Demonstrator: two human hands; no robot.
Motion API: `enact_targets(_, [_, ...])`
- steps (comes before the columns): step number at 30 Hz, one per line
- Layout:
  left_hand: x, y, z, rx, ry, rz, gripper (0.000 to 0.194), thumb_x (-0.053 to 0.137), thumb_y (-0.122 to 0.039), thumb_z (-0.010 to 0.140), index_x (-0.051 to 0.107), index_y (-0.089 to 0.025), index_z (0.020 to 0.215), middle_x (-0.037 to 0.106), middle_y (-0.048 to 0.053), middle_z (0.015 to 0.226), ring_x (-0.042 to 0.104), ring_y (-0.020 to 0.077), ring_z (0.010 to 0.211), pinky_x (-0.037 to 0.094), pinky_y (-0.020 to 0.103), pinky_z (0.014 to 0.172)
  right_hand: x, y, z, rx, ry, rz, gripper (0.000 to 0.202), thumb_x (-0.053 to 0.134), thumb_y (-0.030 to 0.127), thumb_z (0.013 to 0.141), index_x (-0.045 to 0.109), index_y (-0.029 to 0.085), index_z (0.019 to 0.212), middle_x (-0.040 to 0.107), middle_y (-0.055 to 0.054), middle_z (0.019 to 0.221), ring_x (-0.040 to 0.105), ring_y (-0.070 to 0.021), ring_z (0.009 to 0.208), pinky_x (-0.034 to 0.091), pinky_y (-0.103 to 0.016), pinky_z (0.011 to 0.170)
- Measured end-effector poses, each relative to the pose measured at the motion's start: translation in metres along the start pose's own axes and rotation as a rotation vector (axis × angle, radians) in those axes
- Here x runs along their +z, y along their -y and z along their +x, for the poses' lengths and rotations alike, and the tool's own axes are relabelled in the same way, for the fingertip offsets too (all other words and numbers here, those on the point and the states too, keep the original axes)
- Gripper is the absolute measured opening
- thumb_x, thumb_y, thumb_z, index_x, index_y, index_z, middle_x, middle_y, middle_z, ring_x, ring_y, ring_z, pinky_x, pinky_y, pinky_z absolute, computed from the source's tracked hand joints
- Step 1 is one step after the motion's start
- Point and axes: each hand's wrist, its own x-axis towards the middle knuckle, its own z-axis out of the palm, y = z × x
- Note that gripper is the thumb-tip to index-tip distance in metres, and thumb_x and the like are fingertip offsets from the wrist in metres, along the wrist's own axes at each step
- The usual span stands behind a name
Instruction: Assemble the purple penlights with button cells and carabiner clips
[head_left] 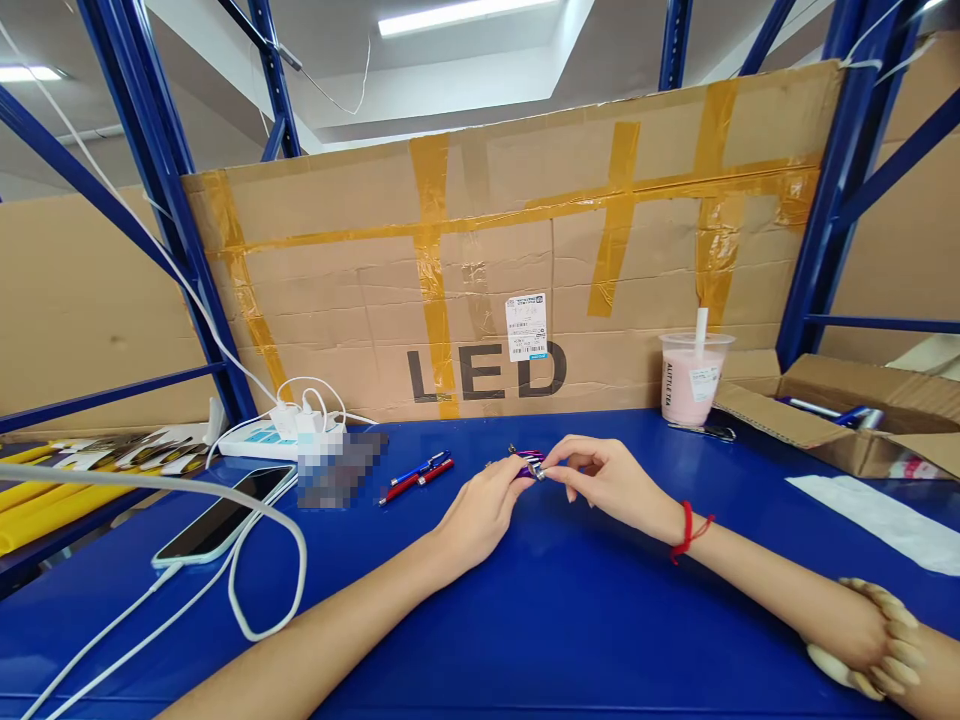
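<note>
My left hand point(478, 508) rests low over the blue table, its fingers closed around a small purple and silver piece point(534, 468) that looks like part of a pen. From the other side my right hand point(609, 480) pinches the silver end between thumb and forefinger. Both hands meet at this piece, and the fingers cover much of it, so its full shape is hidden. Left of my left hand lie a blue pen point(418, 468) and a red pen point(405, 487), side by side. A red string bracelet point(688, 530) circles my right wrist.
A phone point(225, 515) with white cables lies left, before a power strip point(251, 438). At the back right stands a pink drink cup point(688, 385). An open cardboard box point(817, 420) and a white sheet point(877, 520) are right. A cardboard panel point(337, 300) closes the back.
</note>
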Motion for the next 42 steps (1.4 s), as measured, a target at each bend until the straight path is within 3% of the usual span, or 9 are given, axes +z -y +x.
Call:
enact_targets(3, [0.000,0.001,0.000,0.004,0.001,0.026,0.019,0.032,-0.024,0.095,0.051,-0.020,0.092,0.059,0.002,0.091,0.054,0.0168,0.084,0.043,0.027,0.075,0.000,0.001,-0.001,0.015,-0.043,0.012,0.030,0.059,0.045,0.077,0.063,0.015,0.081,0.054,0.000,0.051,0.049,-0.0093,0.042,0.037,-0.018,0.037])
enact_targets(7, [0.001,0.003,0.000,0.041,0.003,0.064,0.019,0.032,-0.022,0.095,0.051,-0.019,0.096,0.060,0.003,0.094,0.055,0.0165,0.084,0.044,0.027,0.076,0.002,0.005,-0.001,-0.023,-0.036,0.004,0.031,0.062,0.047,0.073,0.064,0.015,0.075,0.062,-0.004,0.071,0.052,-0.0088,0.045,0.038,-0.019,0.038])
enact_targets(12, [0.000,0.004,-0.003,0.108,0.065,0.154,0.021,0.032,-0.025,0.095,0.052,-0.019,0.096,0.061,0.003,0.095,0.057,0.0170,0.087,0.045,0.026,0.077,-0.001,0.006,0.000,0.036,0.083,0.025,0.027,0.066,0.042,0.067,0.065,0.014,0.068,0.061,-0.004,0.074,0.054,-0.0085,0.045,0.038,-0.018,0.037])
enact_targets(19, [-0.004,-0.003,-0.006,0.120,0.204,0.220,0.022,0.033,-0.026,0.095,0.053,-0.020,0.099,0.063,0.002,0.095,0.061,0.0176,0.087,0.046,0.024,0.074,-0.005,-0.003,-0.001,0.199,0.232,0.008,0.020,0.067,0.033,0.064,0.064,0.013,0.065,0.055,0.000,0.048,0.053,-0.0109,0.044,0.037,-0.016,0.035])
enact_targets(23, [-0.004,-0.006,-0.007,0.112,0.248,0.283,0.020,0.035,-0.026,0.094,0.054,-0.020,0.095,0.064,0.002,0.091,0.062,0.0178,0.081,0.044,0.023,0.066,-0.003,-0.005,-0.003,0.212,0.275,-0.003,0.018,0.065,0.031,0.065,0.064,0.013,0.065,0.055,0.000,0.050,0.053,-0.0104,0.043,0.038,-0.015,0.034])
enact_targets(29, [-0.003,-0.005,-0.009,0.127,0.235,0.295,0.017,0.036,-0.024,0.094,0.052,-0.020,0.092,0.065,0.000,0.089,0.062,0.0175,0.078,0.041,0.022,0.060,-0.002,-0.003,-0.009,0.013,0.424,-0.046,0.028,0.044,0.032,0.083,0.060,0.014,0.069,0.060,-0.003,0.070,0.053,-0.0075,0.044,0.041,-0.016,0.038])
enact_targets(34, [-0.002,-0.004,-0.009,0.123,0.220,0.305,0.016,0.037,-0.024,0.093,0.052,-0.019,0.090,0.065,0.001,0.088,0.063,0.0178,0.077,0.040,0.022,0.060,-0.001,0.002,-0.013,-0.172,0.395,-0.277,0.033,0.037,0.029,0.089,0.058,0.016,0.067,0.058,-0.002,0.069,0.051,-0.0058,0.044,0.043,-0.017,0.050])
enact_targets(42, [-0.003,-0.003,-0.010,0.153,0.191,0.381,0.017,0.037,-0.025,0.093,0.053,-0.018,0.091,0.064,0.002,0.085,0.062,0.0178,0.076,0.042,0.023,0.060,0.008,0.011,-0.017,0.114,0.414,-0.058,0.041,0.041,0.042,0.086,0.050,0.015,0.058,0.048,0.000,0.051,0.043,-0.0071,0.036,0.032,-0.018,0.039])
